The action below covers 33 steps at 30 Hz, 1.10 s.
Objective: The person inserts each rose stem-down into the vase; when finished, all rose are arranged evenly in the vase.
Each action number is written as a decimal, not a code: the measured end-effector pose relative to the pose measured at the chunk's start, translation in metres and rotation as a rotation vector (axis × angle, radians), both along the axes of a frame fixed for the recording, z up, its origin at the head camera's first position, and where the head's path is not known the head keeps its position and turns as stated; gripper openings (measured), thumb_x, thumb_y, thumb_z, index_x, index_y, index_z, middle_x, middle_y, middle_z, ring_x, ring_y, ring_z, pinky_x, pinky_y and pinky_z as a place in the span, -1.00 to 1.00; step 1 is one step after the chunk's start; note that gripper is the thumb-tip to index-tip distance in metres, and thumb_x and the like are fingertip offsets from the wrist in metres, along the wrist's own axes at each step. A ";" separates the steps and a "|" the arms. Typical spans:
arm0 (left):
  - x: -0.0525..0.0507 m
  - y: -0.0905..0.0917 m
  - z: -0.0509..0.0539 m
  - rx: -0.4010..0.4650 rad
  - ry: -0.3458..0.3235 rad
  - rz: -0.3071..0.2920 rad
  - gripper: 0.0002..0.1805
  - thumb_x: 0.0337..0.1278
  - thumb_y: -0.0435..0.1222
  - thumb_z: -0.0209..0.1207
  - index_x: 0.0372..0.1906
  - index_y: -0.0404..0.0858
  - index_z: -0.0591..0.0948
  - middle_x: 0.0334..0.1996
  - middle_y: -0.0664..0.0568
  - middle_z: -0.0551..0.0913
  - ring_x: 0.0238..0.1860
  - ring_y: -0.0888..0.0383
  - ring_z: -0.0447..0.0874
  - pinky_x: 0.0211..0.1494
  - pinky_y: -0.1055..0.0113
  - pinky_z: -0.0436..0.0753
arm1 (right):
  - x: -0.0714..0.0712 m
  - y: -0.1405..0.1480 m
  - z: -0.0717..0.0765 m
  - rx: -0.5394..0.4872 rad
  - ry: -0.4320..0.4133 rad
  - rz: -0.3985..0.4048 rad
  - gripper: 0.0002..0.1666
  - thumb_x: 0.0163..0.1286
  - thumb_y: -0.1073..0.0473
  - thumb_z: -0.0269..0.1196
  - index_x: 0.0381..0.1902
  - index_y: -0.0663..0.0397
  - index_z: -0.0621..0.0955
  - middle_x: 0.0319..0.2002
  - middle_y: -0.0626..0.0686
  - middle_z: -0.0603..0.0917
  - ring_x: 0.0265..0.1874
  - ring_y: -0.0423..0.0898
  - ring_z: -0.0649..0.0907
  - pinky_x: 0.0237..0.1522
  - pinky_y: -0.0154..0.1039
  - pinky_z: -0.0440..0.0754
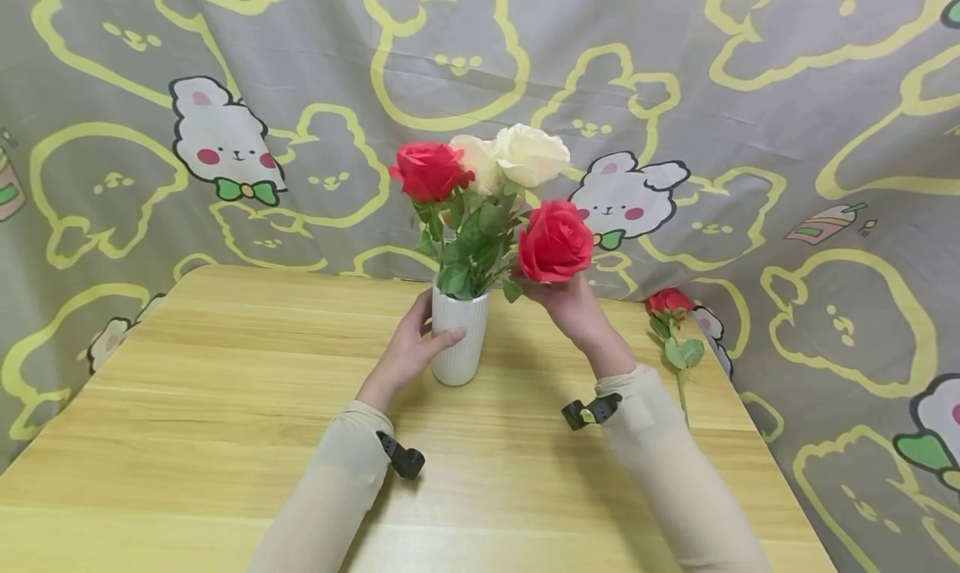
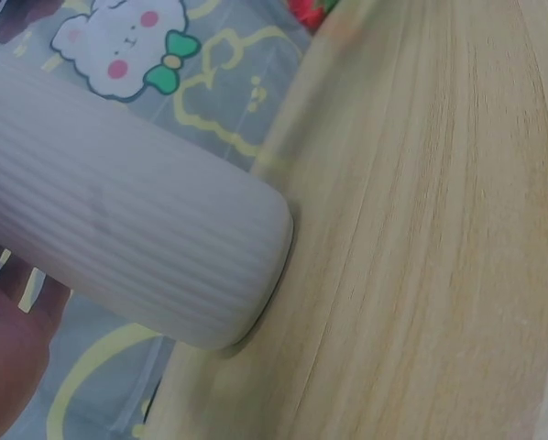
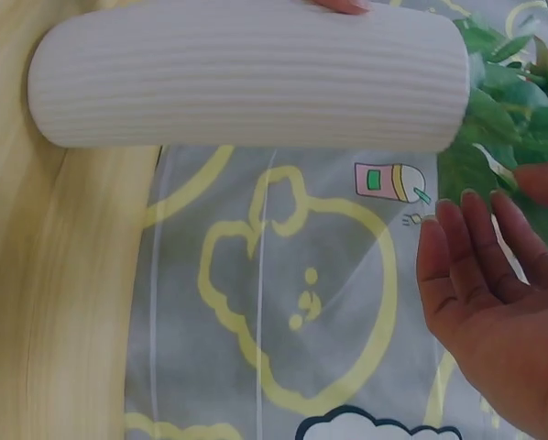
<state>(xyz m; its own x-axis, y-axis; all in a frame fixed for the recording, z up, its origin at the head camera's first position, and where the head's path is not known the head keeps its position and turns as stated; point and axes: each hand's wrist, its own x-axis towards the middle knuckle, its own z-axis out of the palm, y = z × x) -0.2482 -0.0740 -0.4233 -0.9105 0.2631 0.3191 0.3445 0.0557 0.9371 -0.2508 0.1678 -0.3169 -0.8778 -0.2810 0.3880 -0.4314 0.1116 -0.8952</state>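
A white ribbed vase (image 1: 459, 339) stands upright on the table with several flowers in it. My left hand (image 1: 411, 344) grips the vase from its left side, thumb across the front and fingers behind. Red roses lean out left (image 1: 431, 171) and right (image 1: 556, 241), and white roses (image 1: 531, 156) rise between them above green leaves (image 1: 474, 243). Beneath the right red rose is my right hand (image 1: 573, 310), partly hidden by the bloom. In the right wrist view its fingers (image 3: 480, 252) are loosely bent beside the leaves, with the thumb close to the foliage; no stem is clearly held.
Another red rose (image 1: 670, 300) lies near the right edge of the wooden table (image 1: 247, 373), its stem pointing toward the front. Behind the table hangs a grey curtain (image 1: 315, 64) with yellow outlines and white rabbits.
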 end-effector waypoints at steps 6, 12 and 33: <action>-0.002 0.000 -0.004 -0.016 -0.012 0.006 -0.16 0.21 -0.34 0.30 0.50 -0.30 0.12 0.36 -0.25 0.30 0.37 -0.09 0.25 0.41 -0.01 0.28 | 0.009 0.017 0.002 0.041 -0.065 -0.085 -0.47 0.35 0.43 0.21 0.28 0.25 0.44 0.07 0.19 0.60 -0.05 0.09 0.63 0.03 -0.14 0.64; -0.002 0.000 -0.004 -0.015 0.002 0.013 -0.18 0.20 -0.28 0.32 0.49 -0.24 0.17 0.34 -0.16 0.33 0.35 -0.03 0.28 0.40 0.01 0.30 | 0.016 0.040 0.000 0.078 -0.101 -0.144 -0.59 0.42 0.33 0.18 0.19 0.34 0.51 0.01 0.22 0.63 -0.09 0.04 0.64 0.02 -0.13 0.65; 0.017 -0.001 0.029 -0.022 -0.035 -0.025 -0.19 0.19 -0.43 0.26 0.46 -0.46 0.11 0.36 -0.36 0.26 0.38 -0.19 0.21 0.43 -0.06 0.24 | 0.035 0.128 -0.029 0.170 -0.055 -0.291 -0.62 0.40 0.28 0.27 0.09 0.43 0.54 -0.04 0.23 0.65 -0.09 -0.21 0.64 -0.06 -0.44 0.61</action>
